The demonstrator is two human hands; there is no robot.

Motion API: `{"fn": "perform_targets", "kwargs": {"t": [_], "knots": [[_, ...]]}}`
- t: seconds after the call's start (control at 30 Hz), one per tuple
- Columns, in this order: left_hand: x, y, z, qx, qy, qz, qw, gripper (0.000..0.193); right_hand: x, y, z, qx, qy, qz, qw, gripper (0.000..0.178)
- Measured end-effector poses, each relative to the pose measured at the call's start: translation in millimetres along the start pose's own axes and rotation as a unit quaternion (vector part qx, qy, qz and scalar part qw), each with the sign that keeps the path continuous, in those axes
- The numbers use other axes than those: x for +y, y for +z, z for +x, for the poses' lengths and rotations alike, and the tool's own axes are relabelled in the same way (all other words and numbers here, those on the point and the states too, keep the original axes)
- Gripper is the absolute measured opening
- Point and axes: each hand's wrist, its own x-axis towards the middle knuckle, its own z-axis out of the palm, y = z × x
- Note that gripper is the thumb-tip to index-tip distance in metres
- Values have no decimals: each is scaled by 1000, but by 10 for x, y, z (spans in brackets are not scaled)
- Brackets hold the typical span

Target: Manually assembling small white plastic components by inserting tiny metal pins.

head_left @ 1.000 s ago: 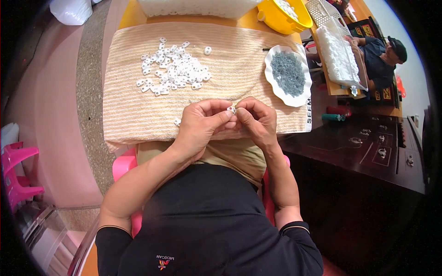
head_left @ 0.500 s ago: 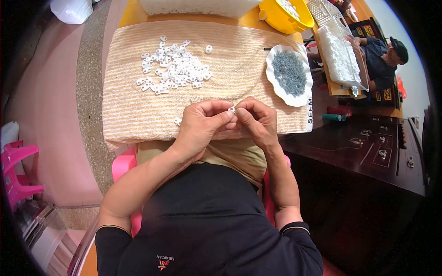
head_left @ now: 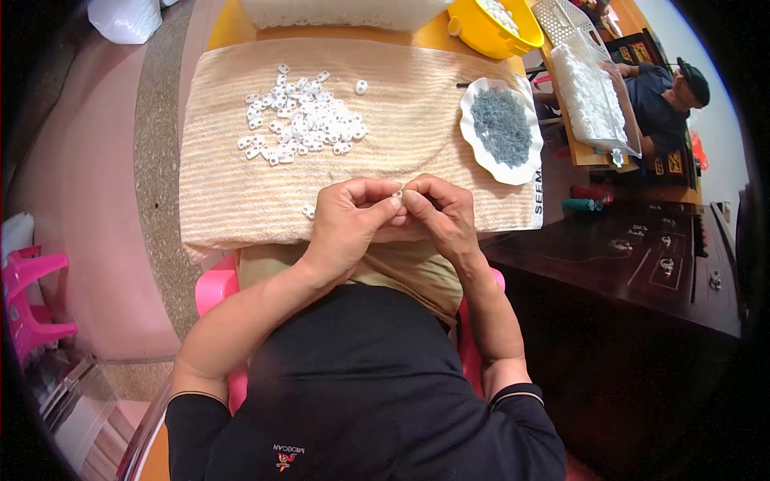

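Piece in hand: a small white plastic ring-shaped part (head_left: pixel 396 193) sits pinched between the fingertips of both your hands, held just above the near edge of the cloth, over your lap
Left hand (head_left: pixel 346 218): fingers curled in narrow, thumb and forefinger closed on the small white part from the left
Right hand (head_left: pixel 439 213): likewise curled tight, fingertips meeting the same part from the right; whether it also holds a second, smaller bit I cannot tell
How to do it well: keep both wrists low and braced near the cloth, turn the part with your fingertips only, and press straight so it does not pop out
Stray piece: one white part (head_left: pixel 308 211) lies on the cloth just beside your left hand
Supply: a loose heap of white plastic parts (head_left: pixel 301 120) lies further up the beige striped towel (head_left: pixel 241 192) that covers the counter
Dish: a white scalloped plate of small grey pieces (head_left: pixel 501 128) rests at the towel's right end
Against the earlier frame: your hands, the heap and the dish are where they were; no visible change
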Motion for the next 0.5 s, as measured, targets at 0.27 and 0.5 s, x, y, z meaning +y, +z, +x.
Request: {"fn": "perform_targets", "kwargs": {"t": [0.27,0.5], "knots": [[-10,-38,58,-27,11,8,1000,18,1,-39,12,-3,7,67,998,15],[59,-3,49,-17,-27,-48,998,17,70,-122,16,-19,45,157,986,19]]}}
